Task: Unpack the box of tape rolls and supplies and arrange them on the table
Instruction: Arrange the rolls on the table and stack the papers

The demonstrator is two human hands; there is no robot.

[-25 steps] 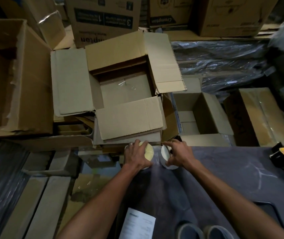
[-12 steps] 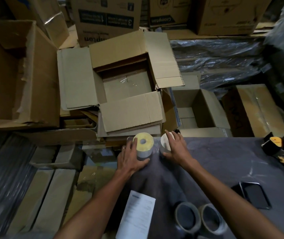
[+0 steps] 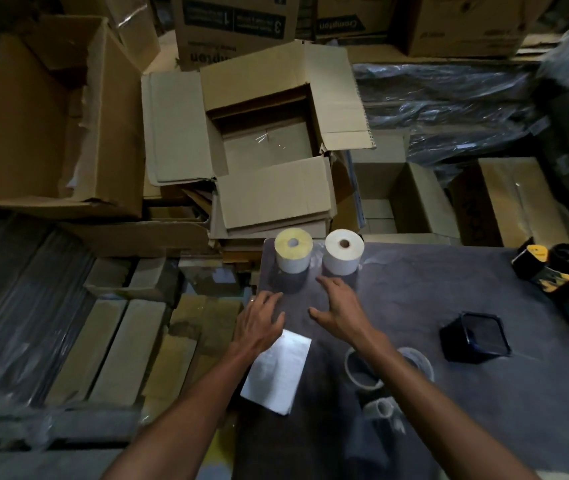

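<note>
Standing two rolls on end at the table's far left corner: yellow-topped roll [image 3: 292, 251] and white roll [image 3: 344, 251], side by side, apart by a narrow gap, cores facing up. Each roll's axis runs vertical; flat end faces bear on the table [image 3: 449, 403].

Left hand [image 3: 259, 320] and right hand [image 3: 340, 311] hover near the rolls, nearer the person, not touching them. Fingers of both spread and relaxed, gripping nothing. Left hand sits partly over the edge of a white paper sheet [image 3: 278, 370].

Open cardboard box [image 3: 269, 140] beyond the table shows a bare floor with a scrap of clear film; looks emptied, so unpacking seems mostly done.

Also on the table: two clear tape rings [image 3: 361, 372] partly hidden under the right forearm, black square container [image 3: 475, 336], yellow-and-black tape dispenser [image 3: 549, 271] at far right.

Judgement on the step: the yellow-topped roll stands close to the table edge; if adjusting, nudge low on the wall rather than at the top, so it slides rather than tips. Keep both upright so neither can roll.
</note>
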